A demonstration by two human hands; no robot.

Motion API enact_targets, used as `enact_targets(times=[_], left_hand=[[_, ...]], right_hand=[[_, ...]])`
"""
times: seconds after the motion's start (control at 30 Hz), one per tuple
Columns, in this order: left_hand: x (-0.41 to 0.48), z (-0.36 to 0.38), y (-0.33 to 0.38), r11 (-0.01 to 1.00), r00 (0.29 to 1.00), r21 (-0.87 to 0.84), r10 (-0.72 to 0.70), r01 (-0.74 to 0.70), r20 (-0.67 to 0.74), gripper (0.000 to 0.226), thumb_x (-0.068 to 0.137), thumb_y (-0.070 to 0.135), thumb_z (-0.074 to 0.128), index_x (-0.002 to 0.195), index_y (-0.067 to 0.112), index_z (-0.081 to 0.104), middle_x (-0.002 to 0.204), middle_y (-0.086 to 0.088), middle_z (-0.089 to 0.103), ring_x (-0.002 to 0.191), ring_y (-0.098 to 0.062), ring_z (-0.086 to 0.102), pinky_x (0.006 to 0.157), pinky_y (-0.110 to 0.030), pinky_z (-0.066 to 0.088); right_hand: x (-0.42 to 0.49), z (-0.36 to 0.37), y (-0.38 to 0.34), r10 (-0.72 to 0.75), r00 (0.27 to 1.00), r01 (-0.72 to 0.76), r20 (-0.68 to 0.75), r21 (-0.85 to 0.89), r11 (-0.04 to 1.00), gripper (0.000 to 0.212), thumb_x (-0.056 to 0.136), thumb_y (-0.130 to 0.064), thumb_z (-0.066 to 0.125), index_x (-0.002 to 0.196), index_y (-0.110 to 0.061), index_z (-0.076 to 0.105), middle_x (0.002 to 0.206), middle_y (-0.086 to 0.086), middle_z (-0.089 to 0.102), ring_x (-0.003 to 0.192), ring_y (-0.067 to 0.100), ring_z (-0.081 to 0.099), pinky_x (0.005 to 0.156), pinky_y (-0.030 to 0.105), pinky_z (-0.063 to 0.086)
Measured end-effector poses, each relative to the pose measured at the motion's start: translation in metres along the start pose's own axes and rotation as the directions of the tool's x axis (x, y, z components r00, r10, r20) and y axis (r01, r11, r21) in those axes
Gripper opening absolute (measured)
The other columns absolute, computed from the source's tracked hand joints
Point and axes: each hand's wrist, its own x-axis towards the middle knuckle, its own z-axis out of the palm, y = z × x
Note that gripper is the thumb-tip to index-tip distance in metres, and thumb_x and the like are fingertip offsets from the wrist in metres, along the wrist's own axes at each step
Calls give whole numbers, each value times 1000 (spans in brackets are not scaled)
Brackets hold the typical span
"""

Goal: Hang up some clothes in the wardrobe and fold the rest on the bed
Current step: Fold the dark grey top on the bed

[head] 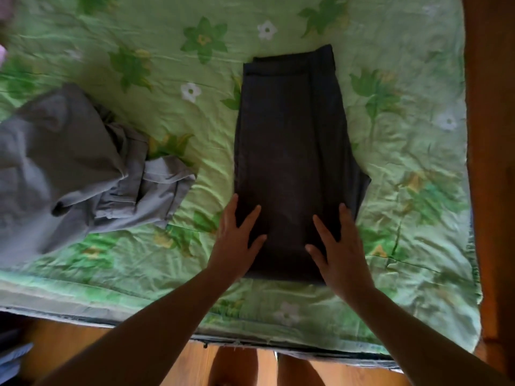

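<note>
A dark grey pair of trousers (289, 140) lies folded lengthwise into a long strip on the green flowered bedspread (172, 112), running away from me. My left hand (237, 238) rests flat with straight fingers on the near left corner of the strip. My right hand (338, 246) lies flat on the near right corner. A crumpled light grey garment (75, 168) sits on the bed to the left, untouched.
A wooden bed frame (490, 162) runs along the right side. The near edge of the mattress (306, 346) is just in front of my legs, with wooden floor (69, 346) below. Something pink (4, 54) shows at the far left edge.
</note>
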Motion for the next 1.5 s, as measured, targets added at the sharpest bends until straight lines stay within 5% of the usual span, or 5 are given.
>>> enact_targets(times=[0.23,0.67,0.87,1.07,1.5], left_hand=[[-8,-36,-28,786,939,-524,-215,329,268,73,79,-17,38,113,42,65,108,-1,67,94,-15,61,74,-18,49],[46,-75,-39,931,945,-164,322,-327,-56,27,83,20,65,109,16,73,111,-2,52,105,-20,53,91,-28,44],[156,-120,-1,689,974,-688,-146,228,175,29,82,44,66,89,16,67,83,12,69,79,-4,59,72,-26,46],[216,-104,-4,233,834,-801,-155,552,530,43,97,18,59,138,5,54,131,-14,65,117,-27,65,98,-41,54],[143,-89,-12,403,776,-667,-245,627,582,51,101,10,54,143,35,42,121,2,69,100,-17,69,76,-36,57]], right_hand=[[11,-43,7,316,816,-576,484,641,507,63,85,11,40,114,-37,68,88,8,65,76,22,63,69,36,58],[51,-73,29,-446,893,443,-66,-50,895,27,70,-24,73,97,-24,76,146,16,49,139,42,39,107,61,31],[164,-135,-4,114,978,-206,178,690,694,39,85,-43,74,63,-15,58,52,-11,52,48,-1,44,51,22,34],[251,-140,5,48,666,-733,744,641,228,53,70,-45,78,112,-13,71,112,9,75,98,23,73,90,37,54],[181,-83,28,2,560,-820,829,554,144,39,86,-5,64,125,-1,63,119,17,71,102,25,72,87,40,60]])
